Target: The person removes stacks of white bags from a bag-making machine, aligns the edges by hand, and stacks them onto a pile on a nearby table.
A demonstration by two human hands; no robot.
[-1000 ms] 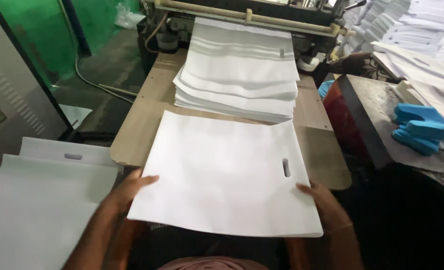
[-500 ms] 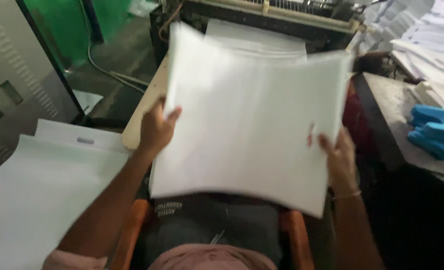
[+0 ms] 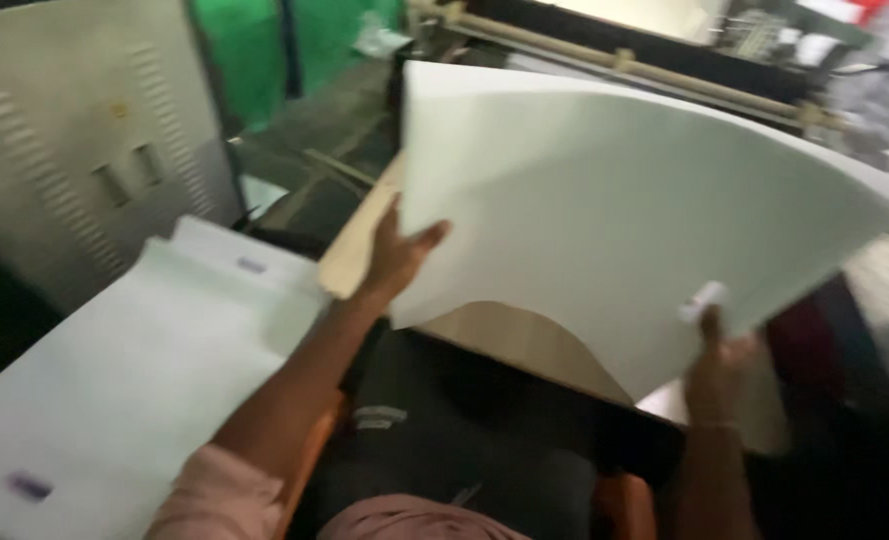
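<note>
The person is lifting a sheaf of white bags [image 3: 605, 210] clear of the wooden desk [image 3: 525, 340], apparently carrying it leftward. The left hand [image 3: 397, 255] is gripping its left edge, fingers closed around it; the right hand [image 3: 717, 365] is pinching the lower corner by the handle slot. Setting it down squarely calls for both grips holding level over the white stack [image 3: 135, 370] lying at the left.

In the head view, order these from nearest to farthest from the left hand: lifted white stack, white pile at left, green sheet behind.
1. lifted white stack: held by the left hand, at its left edge.
2. white pile: below, to the left.
3. green sheet: far back, top.
</note>
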